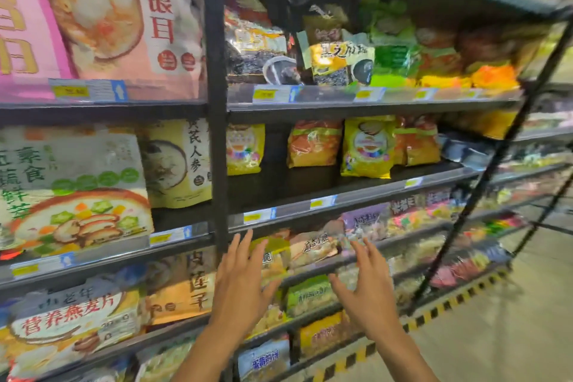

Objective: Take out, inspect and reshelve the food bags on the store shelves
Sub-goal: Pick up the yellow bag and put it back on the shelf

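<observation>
Both my hands are raised in front of the dark metal shelving, fingers spread, holding nothing. My left hand (240, 282) hovers below the front rail of the shelf (325, 211) that carries yellow bags (367, 147) and orange bags (313, 143). My right hand (369, 287) is level with it, a palm's width to the right. Between and behind the hands lie pale snack bags (311, 246) on the shelf below; neither hand touches a bag. The picture is blurred.
A dark upright post (215, 102) splits the shelving. Large soup-mix and oatmeal bags (71, 189) fill the left bays. Black sesame and green bags (341, 59) stand on the upper shelf. The aisle floor (511, 335) with a yellow-black striped edge runs at right.
</observation>
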